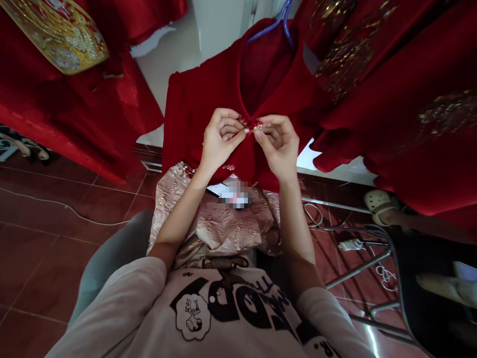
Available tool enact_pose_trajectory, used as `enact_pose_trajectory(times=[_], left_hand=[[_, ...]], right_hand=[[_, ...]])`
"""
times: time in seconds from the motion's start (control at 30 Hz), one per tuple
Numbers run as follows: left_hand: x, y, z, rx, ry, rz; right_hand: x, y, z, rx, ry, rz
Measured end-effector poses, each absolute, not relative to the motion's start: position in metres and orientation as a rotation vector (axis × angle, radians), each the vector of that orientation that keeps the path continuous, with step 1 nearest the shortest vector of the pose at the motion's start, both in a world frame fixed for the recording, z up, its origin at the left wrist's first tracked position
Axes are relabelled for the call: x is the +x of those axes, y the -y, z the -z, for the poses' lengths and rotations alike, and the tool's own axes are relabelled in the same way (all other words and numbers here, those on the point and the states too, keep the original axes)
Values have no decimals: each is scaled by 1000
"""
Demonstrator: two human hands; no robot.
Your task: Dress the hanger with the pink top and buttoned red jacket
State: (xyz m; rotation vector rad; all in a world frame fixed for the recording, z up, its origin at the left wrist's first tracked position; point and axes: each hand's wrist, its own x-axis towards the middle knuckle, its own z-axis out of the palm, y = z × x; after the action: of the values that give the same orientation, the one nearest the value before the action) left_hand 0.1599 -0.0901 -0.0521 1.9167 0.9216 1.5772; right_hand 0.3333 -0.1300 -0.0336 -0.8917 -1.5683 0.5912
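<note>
A red jacket hangs in front of me on a purple hanger. My left hand pinches the left front edge just under the V of its neckline, by a small beaded fastening. Opposite it, my right hand grips the right front edge at a matching beaded piece. The two edges meet or nearly meet between my fingertips; whether they are joined I cannot tell. Below the jacket, shiny pink patterned fabric covers my lap, with a lit phone lying on it.
Red garments with gold embroidery hang at the left, and others with sequins at the right. A metal-framed chair stands at the right, near another person's foot in a beige clog. A cable crosses the tiled floor.
</note>
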Motion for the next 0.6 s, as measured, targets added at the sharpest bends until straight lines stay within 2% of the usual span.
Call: enact_pose_trajectory(times=[0.17,0.6], left_hand=[[159,99,43,1929,-946,-1554],[138,134,8,2439,-967,-1327]], right_hand=[[330,133,30,-935,1571,-527],[329,140,34,-956,1576,-356]])
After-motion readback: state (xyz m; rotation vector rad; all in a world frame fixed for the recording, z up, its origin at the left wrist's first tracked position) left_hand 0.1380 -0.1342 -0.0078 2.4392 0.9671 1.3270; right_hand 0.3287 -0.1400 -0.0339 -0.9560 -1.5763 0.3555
